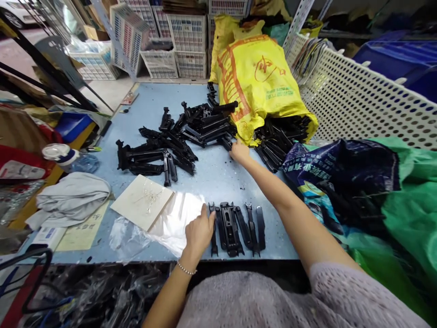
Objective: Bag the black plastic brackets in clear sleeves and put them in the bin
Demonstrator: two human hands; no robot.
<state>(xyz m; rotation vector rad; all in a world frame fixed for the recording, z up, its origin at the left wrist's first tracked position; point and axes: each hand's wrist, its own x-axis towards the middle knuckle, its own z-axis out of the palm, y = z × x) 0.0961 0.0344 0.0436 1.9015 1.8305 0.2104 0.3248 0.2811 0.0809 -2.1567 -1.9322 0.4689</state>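
Note:
My left hand [200, 231] rests at the left end of a row of black plastic parts [231, 228] near the table's front edge, its thumb and forefinger apart at the leftmost part. My right arm stretches forward, and my right hand [240, 152] is at the right edge of a loose pile of black parts [205, 123], by the mouth of a yellow sack [266, 82]. Its fingertips are against a black part, and the grip is hard to make out. More black parts [273, 148] spill out of the sack to the right of that hand.
On the blue table [150, 98], a white square tile [142, 202] lies on clear plastic film [180, 214]. A grey cloth [73, 198] and a bottle [70, 157] are at the left. A white perforated basket [368, 100] and dark blue bag [344, 164] stand right.

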